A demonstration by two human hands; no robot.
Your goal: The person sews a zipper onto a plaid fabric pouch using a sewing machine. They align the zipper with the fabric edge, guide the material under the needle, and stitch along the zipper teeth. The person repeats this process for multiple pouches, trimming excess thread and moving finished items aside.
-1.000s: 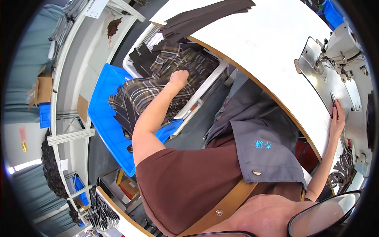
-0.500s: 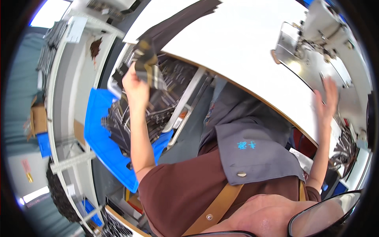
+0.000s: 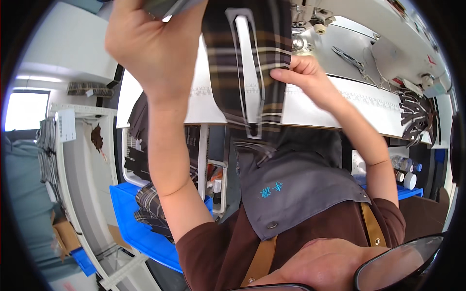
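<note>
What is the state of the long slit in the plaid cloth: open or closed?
Open: the edges of the long slit stand apart in the plaid cloth, and the white table shows between them.

A bright window (image 3: 26, 110) glows at the far left above a blue-green curtain (image 3: 24, 189), with a white shelving rack (image 3: 87, 184) alongside and a white worktable (image 3: 301, 112) beyond.

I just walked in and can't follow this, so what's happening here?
A person is holding up a dark plaid fabric piece with a long slit in it, in front of a white worktable. The right hand pinches its right edge; the left hand is raised, its grip partly cut off. More plaid fabric lies in a blue bin.
</note>
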